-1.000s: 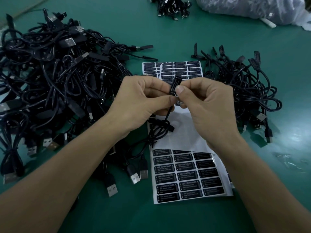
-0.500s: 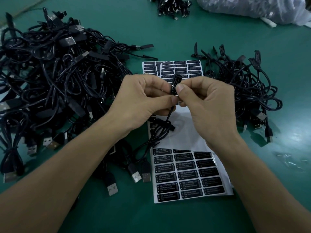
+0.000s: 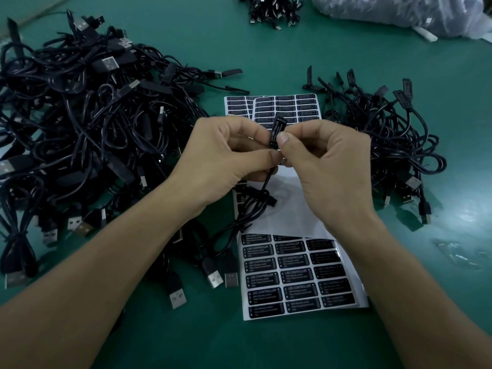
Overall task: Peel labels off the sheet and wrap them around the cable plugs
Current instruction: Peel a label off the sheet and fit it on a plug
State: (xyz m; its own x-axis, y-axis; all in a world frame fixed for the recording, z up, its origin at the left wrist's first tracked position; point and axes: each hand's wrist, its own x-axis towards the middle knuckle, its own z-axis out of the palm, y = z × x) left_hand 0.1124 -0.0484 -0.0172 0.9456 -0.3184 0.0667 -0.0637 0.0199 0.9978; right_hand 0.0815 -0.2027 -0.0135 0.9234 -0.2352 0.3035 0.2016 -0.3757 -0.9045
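Black plug (image 3: 277,127) | L hand (image 3: 226,162) + R hand (image 3: 328,170) grip: both pinching it | plastic bag (image 3: 394,12) contents unclear

Green worktop (image 3: 266,57), bearing:
- large tangled heap of black cables (image 3: 87,123), left side;
- smaller heap of cables (image 3: 383,145), right side;
- label sheet (image 3: 295,278), partly peeled, centre near the front edge;
- further label sheets (image 3: 292,107), overlapped, centre;
- cable bundle (image 3: 274,9), far edge;
- plastic bag (image 3: 399,12), far right corner;
- clear film scrap (image 3: 458,251), right.

Dim, sharp centre, wide-angle edge distortion
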